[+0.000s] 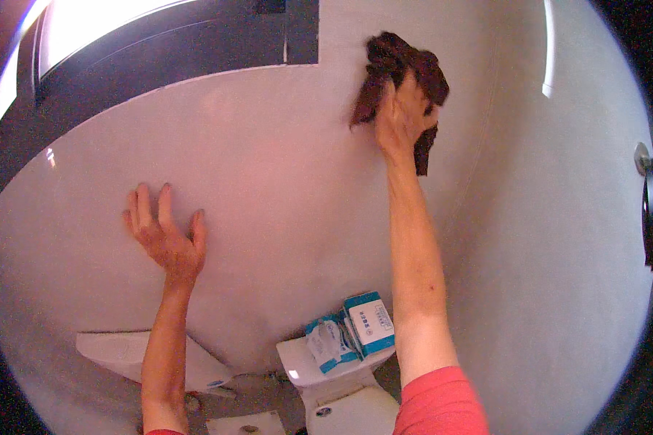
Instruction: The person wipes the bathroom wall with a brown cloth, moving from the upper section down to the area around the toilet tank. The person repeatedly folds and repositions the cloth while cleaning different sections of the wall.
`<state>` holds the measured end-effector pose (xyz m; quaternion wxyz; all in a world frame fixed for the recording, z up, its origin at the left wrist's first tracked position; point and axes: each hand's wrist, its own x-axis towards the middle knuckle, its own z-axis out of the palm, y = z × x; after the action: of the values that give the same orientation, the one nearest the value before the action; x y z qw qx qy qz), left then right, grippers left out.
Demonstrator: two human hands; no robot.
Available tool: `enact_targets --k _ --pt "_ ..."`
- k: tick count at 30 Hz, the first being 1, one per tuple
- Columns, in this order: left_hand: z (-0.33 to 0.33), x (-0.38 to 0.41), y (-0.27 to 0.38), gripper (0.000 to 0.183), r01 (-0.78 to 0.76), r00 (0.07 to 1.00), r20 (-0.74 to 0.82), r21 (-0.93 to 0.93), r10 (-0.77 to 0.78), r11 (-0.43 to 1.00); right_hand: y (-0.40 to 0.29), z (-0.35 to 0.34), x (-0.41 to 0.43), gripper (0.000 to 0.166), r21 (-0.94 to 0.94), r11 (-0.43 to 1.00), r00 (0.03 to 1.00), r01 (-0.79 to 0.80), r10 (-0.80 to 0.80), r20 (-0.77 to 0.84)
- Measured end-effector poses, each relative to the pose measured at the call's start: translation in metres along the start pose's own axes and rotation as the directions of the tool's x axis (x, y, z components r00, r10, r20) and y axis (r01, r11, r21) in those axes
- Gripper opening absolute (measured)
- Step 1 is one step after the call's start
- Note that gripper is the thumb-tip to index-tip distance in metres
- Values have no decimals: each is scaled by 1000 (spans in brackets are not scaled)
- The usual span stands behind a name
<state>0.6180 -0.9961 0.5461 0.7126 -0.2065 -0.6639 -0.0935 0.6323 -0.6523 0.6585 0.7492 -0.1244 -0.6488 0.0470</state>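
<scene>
My right hand (405,122) is raised high against a smooth light wall (283,163), holding a crumpled dark brown cloth (432,76) to its surface. Part of the cloth bunches above the fingers, and a strip hangs beside the wrist. Lower and to the left, my left hand (168,234) holds nothing. Its fingers are spread at the same wall and appear to rest on it.
A dark window frame (168,54) borders the wall at upper left. Below stands a white toilet (353,408) with a blue-and-white box (370,326) and a blue-and-white packet (332,342) on its tank. A white fixture (119,353) is at lower left; a round black object (651,217) is at far right.
</scene>
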Motion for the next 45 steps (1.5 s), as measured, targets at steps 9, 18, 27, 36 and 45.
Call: enact_targets --k 9,18,27,36,45 --pt "5 -11 8 55 53 998 -27 -73 -55 996 -41 -34 -99 33 44 987 941 153 -159 297" --pt "6 -17 -7 61 31 999 -35 -31 -32 999 -110 -54 -146 18 443 768 739 463 -610 286" --pt "5 -20 5 64 86 996 -2 -67 -87 994 -115 -34 -95 43 26 984 939 174 -173 298" --pt "14 -24 1 71 67 983 -141 -320 -117 945 -227 -32 -74 21 466 631 697 621 -716 41" --pt "19 -29 -10 62 72 989 -84 -459 -123 885 -220 -36 -82 26 342 712 699 613 -691 185"
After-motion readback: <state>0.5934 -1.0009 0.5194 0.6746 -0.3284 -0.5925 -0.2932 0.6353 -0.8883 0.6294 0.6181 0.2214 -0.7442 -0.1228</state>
